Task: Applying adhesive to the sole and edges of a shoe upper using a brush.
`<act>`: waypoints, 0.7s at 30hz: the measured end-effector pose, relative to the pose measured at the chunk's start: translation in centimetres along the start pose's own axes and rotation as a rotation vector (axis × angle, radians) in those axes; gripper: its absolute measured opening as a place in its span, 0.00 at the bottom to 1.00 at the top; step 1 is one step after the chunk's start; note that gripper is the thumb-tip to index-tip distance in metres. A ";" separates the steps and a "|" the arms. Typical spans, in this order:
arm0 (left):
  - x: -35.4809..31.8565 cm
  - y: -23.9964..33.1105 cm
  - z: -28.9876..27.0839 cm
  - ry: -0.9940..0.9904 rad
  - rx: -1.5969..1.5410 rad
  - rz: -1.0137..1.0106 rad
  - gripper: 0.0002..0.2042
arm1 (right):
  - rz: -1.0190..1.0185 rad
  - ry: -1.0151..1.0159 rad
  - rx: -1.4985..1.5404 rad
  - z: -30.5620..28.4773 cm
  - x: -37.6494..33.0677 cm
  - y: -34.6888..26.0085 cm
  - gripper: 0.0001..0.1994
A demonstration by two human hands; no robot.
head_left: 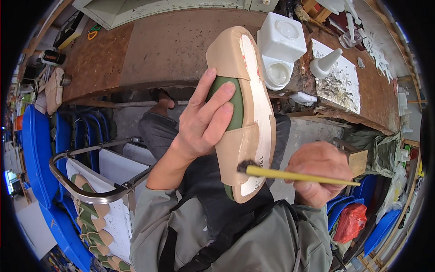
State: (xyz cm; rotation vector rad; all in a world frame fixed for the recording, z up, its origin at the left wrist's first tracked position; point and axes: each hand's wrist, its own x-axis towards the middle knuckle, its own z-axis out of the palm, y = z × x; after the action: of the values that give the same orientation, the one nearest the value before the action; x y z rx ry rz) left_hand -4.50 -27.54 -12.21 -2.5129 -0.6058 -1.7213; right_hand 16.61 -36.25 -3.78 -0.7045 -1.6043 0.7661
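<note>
masking shoe (247, 136) (green part (237, 110), partially): left fingers (216, 100)

In front of you stands a wide brown wooden workbench (167, 45), its top worn and full of spots. A pale cabinet (136, 9) sits at its far edge. Below you is a grey floor (308, 132), and wooden strips (395, 37) run along your right side

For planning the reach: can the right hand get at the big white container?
Probably yes: nothing visible blocks the right hand from the white container; the shoe is farther left. That hand holds a brush.
</note>
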 end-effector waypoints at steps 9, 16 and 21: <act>0.6 1.2 -1.0 0.032 0.002 -0.008 0.19 | 0.187 0.155 -0.114 -0.1 1.2 -1.3 0.05; 0.8 1.8 -1.5 -0.015 0.026 -0.036 0.22 | 0.013 0.011 0.026 0.7 -0.7 -2.1 0.08; 0.7 2.6 -1.4 -0.062 0.005 -0.095 0.25 | -0.063 0.009 0.054 0.6 -1.5 -2.1 0.09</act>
State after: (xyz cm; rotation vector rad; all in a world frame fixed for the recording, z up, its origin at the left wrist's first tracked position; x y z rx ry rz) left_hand -4.70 -30.08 -10.53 -2.5832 -0.7440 -1.6737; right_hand 16.16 -38.79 -3.06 -0.6143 -1.5849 0.7565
